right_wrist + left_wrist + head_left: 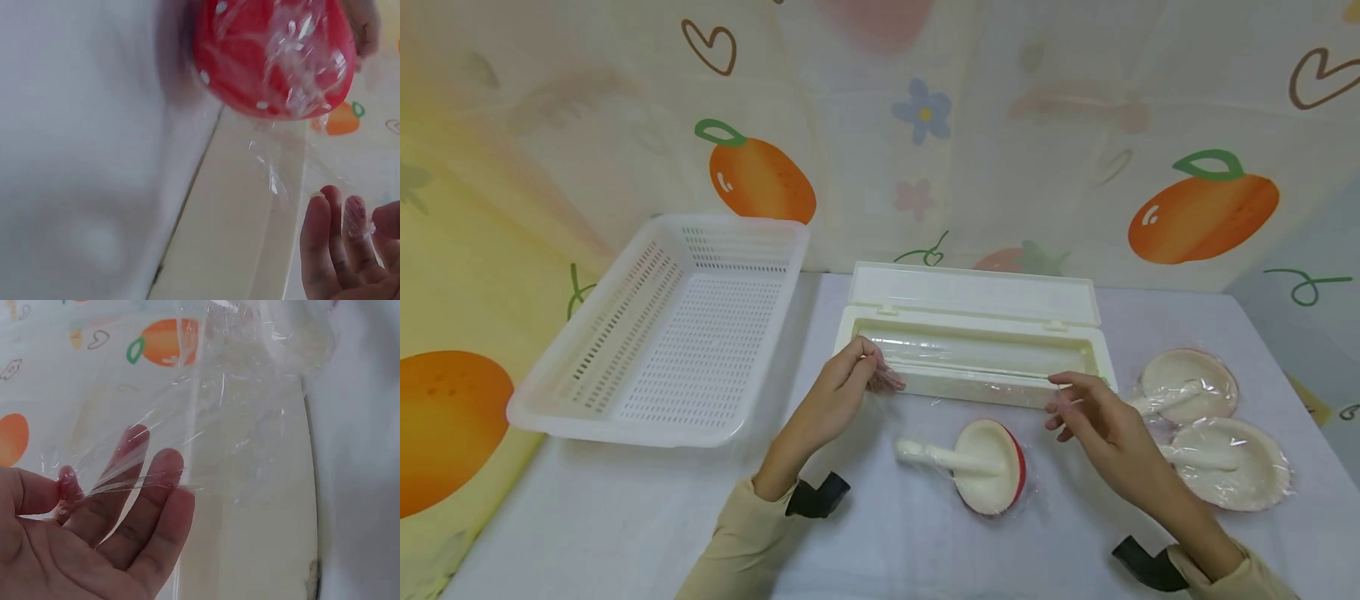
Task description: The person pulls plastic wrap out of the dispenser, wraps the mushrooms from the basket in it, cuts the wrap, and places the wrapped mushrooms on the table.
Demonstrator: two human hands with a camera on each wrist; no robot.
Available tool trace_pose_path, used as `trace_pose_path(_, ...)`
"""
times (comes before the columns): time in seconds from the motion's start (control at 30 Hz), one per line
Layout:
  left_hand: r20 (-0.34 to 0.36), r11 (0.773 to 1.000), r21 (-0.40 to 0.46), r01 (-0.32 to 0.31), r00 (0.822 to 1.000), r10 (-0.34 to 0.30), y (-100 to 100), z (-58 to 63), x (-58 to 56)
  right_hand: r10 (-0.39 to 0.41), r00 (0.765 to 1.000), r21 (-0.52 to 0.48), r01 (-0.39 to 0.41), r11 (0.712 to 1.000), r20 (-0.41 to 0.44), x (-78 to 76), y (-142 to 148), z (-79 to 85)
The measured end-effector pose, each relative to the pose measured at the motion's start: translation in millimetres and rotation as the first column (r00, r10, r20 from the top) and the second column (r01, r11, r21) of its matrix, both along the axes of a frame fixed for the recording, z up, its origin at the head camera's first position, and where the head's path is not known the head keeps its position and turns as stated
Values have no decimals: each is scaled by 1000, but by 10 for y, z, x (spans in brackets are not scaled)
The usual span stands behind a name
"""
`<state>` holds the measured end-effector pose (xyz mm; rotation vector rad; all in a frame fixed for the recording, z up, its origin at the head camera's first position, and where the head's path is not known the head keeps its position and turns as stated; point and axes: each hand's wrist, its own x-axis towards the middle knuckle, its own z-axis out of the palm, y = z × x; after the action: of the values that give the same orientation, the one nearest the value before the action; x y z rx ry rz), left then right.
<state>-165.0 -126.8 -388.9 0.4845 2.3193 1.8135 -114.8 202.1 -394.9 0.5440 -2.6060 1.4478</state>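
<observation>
My left hand (838, 387) pinches an edge of clear cling film (250, 425) between thumb and forefinger, the other fingers spread behind the film. On the right, my right hand (1101, 429) pinches the film with its thumb and a fingertip. Both hands are raised in front of a long cream dispenser box (846, 329) whose lid (970, 296) stands open. Between my forearms lies a toy-like mushroom (988, 467), cream stem to the left, cream underside showing. Its red cap (275, 56) has white dots, and film lies over it in the right wrist view.
Two more mushrooms, one farther back (1191, 383) and one nearer (1232, 462), lie film-wrapped at the right. A white perforated basket (625, 437) stands at the left. Behind the box hangs a fruit-print cloth (865, 167); a white cloth covers the table (625, 517).
</observation>
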Motion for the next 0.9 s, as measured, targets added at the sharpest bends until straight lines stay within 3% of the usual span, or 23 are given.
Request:
trace_pose_path(0.2,79,991,110,79,993,-88,59,15,27,155,988,-8,-155,988,9,169,36,-37)
trace_pose_path(0.33,97,975,190,116,986,-136,84,25,46,221,972,108,-212,971,-80,263,30,-133)
trace_pose_path(0.47,138,946,288,147,972,-192,101,16,58,234,943,244,-176,954,-237,274,-18,-236)
trace_pose_path(0.6,182,911,376,169,951,-252,122,-5,68,200,917,278,-104,955,-346,250,-64,-294)
trace_pose_path(0.77,248,868,472,151,923,-295,167,-22,73,180,909,257,-85,963,-377,228,-104,-286)
trace_pose_path(0.9,298,860,486,154,896,-328,211,-11,89,160,922,226,-83,971,-351,224,-115,-254)
